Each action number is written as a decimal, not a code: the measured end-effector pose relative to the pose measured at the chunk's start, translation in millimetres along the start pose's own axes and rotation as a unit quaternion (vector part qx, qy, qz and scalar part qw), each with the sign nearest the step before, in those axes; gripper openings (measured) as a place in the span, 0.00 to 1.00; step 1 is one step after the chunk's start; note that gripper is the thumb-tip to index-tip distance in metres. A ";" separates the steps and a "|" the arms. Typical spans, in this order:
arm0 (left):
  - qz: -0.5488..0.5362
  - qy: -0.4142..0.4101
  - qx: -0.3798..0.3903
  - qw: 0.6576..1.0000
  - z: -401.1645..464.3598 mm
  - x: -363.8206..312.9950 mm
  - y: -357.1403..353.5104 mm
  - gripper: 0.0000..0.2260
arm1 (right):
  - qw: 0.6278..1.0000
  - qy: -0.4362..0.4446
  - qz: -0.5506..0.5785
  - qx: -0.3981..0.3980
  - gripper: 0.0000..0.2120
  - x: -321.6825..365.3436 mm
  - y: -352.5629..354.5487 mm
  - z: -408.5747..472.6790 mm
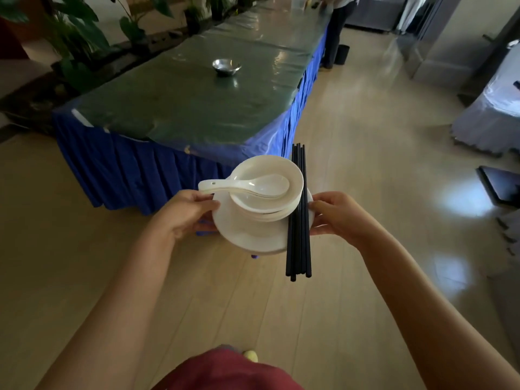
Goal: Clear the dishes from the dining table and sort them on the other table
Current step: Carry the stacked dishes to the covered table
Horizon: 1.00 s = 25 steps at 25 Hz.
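I carry a stack of white dishes above the floor. A white plate (247, 235) is at the bottom, with stacked white bowls (270, 170) on it and nested white spoons (253, 187) lying in the top bowl. Several black chopsticks (298, 220) lie across the plate's right side. My left hand (185, 213) grips the plate's left rim, thumb on top by the spoon handles. My right hand (336, 213) grips the right rim beside the chopsticks.
A long table (183, 108) with a green cover and blue skirt stands ahead, a metal bowl (226, 66) on it. Plants (76, 43) line its left side. A person (336, 26) stands at its far end. A white-draped table (492, 114) is at the right.
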<state>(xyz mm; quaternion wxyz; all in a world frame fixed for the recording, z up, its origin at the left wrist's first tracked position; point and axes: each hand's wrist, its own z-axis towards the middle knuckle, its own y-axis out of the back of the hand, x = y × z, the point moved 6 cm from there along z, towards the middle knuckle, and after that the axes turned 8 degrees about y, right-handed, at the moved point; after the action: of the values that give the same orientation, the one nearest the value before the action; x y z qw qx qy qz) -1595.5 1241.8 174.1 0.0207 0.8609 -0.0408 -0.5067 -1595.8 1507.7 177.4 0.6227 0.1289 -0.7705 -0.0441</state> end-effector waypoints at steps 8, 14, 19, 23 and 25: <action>-0.013 0.015 -0.035 0.999 135.6 -87.3 -60.7 0.08 | 1.000 0.006 0.001 0.024 0.08 18.4 95.8 158.3; -0.067 0.020 -0.095 0.993 239.8 -128.4 -111.1 0.08 | 0.995 0.031 -0.031 0.093 0.07 26.9 162.5 300.3; -0.118 0.030 -0.169 0.978 305.4 -165.8 -139.8 0.09 | 0.985 0.039 -0.068 0.155 0.08 46.7 197.7 405.4; -0.138 0.040 -0.211 0.967 355.9 -188.6 -141.4 0.08 | 0.979 0.046 -0.054 0.193 0.11 58.4 200.9 475.5; -0.152 0.040 -0.222 0.962 386.2 -199.0 -136.6 0.08 | 0.975 0.047 -0.051 0.209 0.11 63.7 199.1 515.0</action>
<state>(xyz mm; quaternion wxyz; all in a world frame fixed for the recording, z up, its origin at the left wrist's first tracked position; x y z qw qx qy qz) -2022.5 1398.2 149.3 0.1357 0.8501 0.2055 -0.4655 -2136.7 1635.6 169.7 0.6144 0.2973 -0.7250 0.0927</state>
